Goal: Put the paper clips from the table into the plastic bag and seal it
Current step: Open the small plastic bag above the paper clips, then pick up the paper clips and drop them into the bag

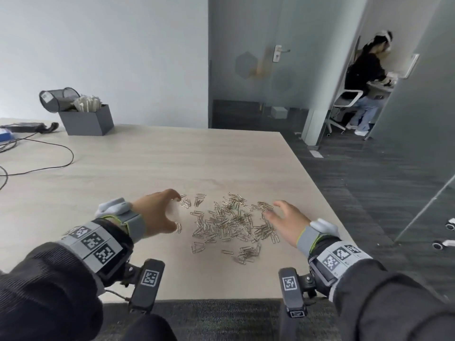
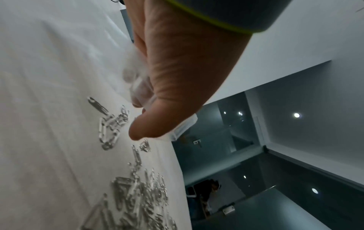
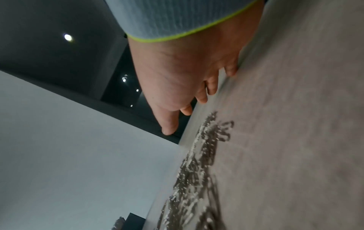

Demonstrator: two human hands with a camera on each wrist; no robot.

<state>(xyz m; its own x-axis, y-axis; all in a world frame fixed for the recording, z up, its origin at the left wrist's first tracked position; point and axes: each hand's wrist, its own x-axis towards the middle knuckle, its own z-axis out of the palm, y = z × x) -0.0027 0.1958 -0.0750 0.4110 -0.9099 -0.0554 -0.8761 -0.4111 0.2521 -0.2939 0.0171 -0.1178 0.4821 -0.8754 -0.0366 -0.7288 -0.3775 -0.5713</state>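
Observation:
Several silver paper clips lie scattered on the light wooden table, also visible as the paper clips and the paper clips. My left hand hovers at the left edge of the heap, its fingers curled round a small clear plastic bag; the crumpled bag shows between thumb and fingers. My right hand is at the heap's right edge with fingers spread and relaxed, holding nothing, the right hand just above the tabletop.
A grey box with a mesh bin stands at the back left, near cables and a dark device. The table's right edge drops to dark carpet. A person sits at a desk beyond a glass partition.

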